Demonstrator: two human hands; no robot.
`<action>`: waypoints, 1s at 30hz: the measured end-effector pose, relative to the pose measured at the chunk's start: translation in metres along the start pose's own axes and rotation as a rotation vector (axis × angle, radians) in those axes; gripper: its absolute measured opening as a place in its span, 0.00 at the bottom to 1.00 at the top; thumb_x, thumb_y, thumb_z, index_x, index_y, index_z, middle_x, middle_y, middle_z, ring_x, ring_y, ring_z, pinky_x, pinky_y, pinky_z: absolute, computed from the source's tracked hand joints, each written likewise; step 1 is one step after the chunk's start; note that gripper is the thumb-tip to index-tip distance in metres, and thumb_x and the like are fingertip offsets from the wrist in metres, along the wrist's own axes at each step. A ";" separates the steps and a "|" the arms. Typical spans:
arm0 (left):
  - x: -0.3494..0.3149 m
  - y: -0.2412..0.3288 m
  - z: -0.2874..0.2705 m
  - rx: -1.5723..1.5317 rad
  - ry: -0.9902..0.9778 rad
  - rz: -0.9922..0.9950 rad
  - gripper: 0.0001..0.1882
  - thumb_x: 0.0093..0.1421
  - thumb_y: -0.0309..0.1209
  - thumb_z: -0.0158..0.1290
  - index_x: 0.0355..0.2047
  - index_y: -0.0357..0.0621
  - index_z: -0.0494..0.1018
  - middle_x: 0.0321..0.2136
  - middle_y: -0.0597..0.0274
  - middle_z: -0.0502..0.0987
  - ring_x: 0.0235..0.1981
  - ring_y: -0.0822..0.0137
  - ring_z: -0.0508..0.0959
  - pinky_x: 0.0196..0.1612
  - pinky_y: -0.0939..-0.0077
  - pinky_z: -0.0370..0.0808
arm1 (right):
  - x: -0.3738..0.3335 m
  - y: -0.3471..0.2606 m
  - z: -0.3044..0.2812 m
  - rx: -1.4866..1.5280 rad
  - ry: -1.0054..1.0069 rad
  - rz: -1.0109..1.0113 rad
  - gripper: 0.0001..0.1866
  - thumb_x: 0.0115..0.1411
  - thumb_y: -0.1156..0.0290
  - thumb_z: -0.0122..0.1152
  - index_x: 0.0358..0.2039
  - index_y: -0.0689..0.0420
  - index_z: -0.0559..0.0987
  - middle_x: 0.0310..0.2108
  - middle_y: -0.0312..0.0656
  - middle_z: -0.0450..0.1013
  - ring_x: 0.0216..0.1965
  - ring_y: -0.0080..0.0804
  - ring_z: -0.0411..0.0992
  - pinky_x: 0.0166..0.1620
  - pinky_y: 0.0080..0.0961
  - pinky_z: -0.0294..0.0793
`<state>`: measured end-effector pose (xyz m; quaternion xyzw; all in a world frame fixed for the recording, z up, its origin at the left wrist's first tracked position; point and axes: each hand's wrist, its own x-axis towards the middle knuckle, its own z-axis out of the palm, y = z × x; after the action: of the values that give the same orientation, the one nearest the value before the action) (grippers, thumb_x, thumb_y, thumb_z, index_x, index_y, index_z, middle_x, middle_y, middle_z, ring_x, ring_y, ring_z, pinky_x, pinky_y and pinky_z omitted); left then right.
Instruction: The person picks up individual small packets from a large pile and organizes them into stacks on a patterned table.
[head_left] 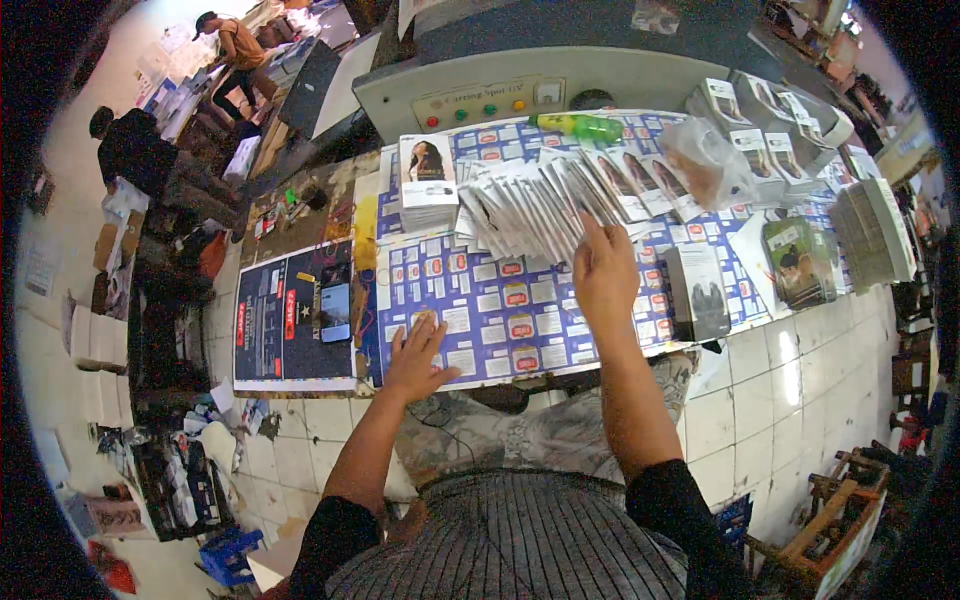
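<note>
My left hand [418, 360] lies flat with fingers spread on the blue printed sheet [410, 275] that covers the table. My right hand [606, 270] reaches forward, its fingertips at the front edge of a fanned row of thin white printed leaflets [520, 205]. Its fingers are partly stretched and seem to hold nothing. The leaflets lean over one another, several at the right end showing a picture of a person with long hair. Left of the row stands a neat stack of similar leaflets [428, 185]. Nearer my right forearm is another upright stack [700, 290].
Behind the leaflets lies a green bottle [590, 128] below a machine panel [470, 105] with coloured buttons. A clear plastic bag [708, 165] and more stacks [765, 150] stand at the right. A phone [336, 310] rests on the left. Two people are further off at left.
</note>
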<state>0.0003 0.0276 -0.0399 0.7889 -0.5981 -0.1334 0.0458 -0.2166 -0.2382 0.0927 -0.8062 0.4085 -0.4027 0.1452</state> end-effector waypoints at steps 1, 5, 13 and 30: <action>-0.001 0.001 -0.001 0.010 0.012 -0.002 0.49 0.59 0.66 0.49 0.70 0.48 0.55 0.73 0.50 0.46 0.74 0.55 0.44 0.71 0.43 0.38 | 0.008 0.018 0.008 -0.001 0.015 -0.007 0.15 0.57 0.76 0.58 0.46 0.54 0.81 0.37 0.50 0.74 0.39 0.52 0.74 0.40 0.44 0.75; 0.005 0.008 0.003 0.011 0.039 0.050 0.46 0.60 0.66 0.48 0.69 0.49 0.59 0.72 0.48 0.47 0.74 0.54 0.44 0.69 0.40 0.41 | 0.015 0.085 0.053 -0.252 -0.212 -0.033 0.18 0.59 0.68 0.58 0.51 0.48 0.80 0.38 0.50 0.74 0.41 0.52 0.75 0.41 0.45 0.77; 0.003 0.011 0.005 -0.010 0.028 0.008 0.44 0.60 0.63 0.51 0.69 0.51 0.59 0.72 0.49 0.48 0.74 0.54 0.45 0.71 0.43 0.39 | 0.000 0.100 0.023 -0.105 -0.086 0.069 0.28 0.60 0.51 0.64 0.56 0.52 0.76 0.49 0.56 0.73 0.52 0.56 0.71 0.53 0.51 0.70; 0.013 0.069 0.002 -0.452 -0.039 -0.043 0.34 0.64 0.48 0.55 0.65 0.41 0.65 0.69 0.45 0.55 0.71 0.49 0.53 0.71 0.52 0.46 | -0.128 0.108 -0.054 0.003 0.053 0.130 0.27 0.58 0.86 0.49 0.60 0.59 0.71 0.62 0.54 0.67 0.60 0.55 0.67 0.62 0.41 0.67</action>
<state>-0.0609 -0.0036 -0.0274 0.7684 -0.5367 -0.2803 0.2070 -0.3604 -0.2012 -0.0023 -0.7667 0.4631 -0.4144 0.1614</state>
